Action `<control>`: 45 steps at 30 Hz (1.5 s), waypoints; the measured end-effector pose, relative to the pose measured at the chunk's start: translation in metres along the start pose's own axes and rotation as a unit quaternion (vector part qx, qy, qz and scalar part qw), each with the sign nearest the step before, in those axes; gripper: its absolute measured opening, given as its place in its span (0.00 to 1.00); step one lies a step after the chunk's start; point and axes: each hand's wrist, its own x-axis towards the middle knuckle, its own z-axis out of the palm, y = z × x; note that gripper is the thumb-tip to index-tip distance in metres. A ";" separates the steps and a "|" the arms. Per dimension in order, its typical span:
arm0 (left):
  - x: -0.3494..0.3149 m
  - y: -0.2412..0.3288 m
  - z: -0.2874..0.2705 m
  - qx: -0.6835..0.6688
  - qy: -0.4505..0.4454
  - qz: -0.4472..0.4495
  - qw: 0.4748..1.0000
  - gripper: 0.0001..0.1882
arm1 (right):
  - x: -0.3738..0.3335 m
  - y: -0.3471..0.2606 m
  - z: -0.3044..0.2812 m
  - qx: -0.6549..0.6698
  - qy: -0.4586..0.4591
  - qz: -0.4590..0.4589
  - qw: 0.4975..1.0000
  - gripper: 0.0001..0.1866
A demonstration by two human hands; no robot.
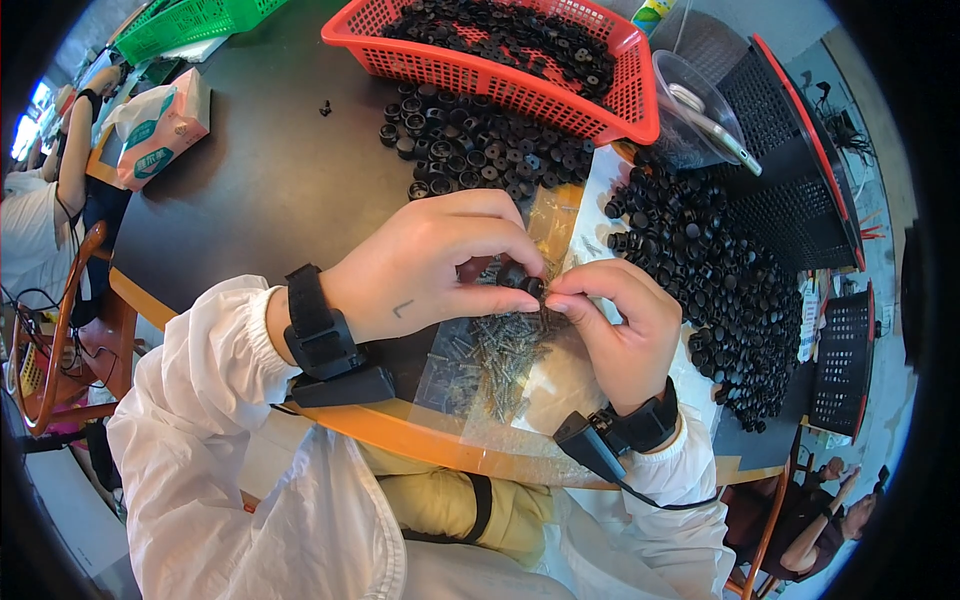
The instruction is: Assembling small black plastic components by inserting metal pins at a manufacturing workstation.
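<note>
My left hand [430, 260] pinches a small black round plastic part [516, 280] between thumb and fingers. Right beside it, my right hand [622, 318] is closed in a pinch, fingertips close against the black part. Whatever those fingertips hold is too small and covered to make out. Under both hands, a heap of small thin metal pieces [503, 365], like screws or springs, lies on clear plastic film. Beyond my left hand spreads a pile of black round caps [470, 145]. Another large pile of black round parts [715, 270] lies to the right of my right hand.
A red basket [490, 75] of flat black parts stands at the back. Black crates [790, 170] and a clear plastic cup [690, 85] with a phone on it flank the right. A tissue pack [165, 130] and green basket [190, 25] sit left. Other people sit at both sides.
</note>
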 end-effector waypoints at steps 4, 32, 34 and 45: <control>-0.001 -0.003 0.001 -0.003 0.007 0.009 1.000 0.12 | -0.001 0.001 0.001 -0.001 0.004 -0.019 1.000 0.08; -0.002 0.011 0.008 -0.235 0.080 -0.122 0.961 0.24 | -0.009 0.017 0.010 0.559 -0.028 0.200 0.804 0.17; -0.006 0.001 0.003 -0.138 0.059 -0.028 0.988 0.26 | -0.011 0.018 0.010 0.559 -0.016 0.195 0.806 0.16; 0.000 0.003 0.004 -0.059 0.066 0.051 0.995 0.29 | -0.011 -0.003 0.016 0.444 -0.009 0.156 0.882 0.14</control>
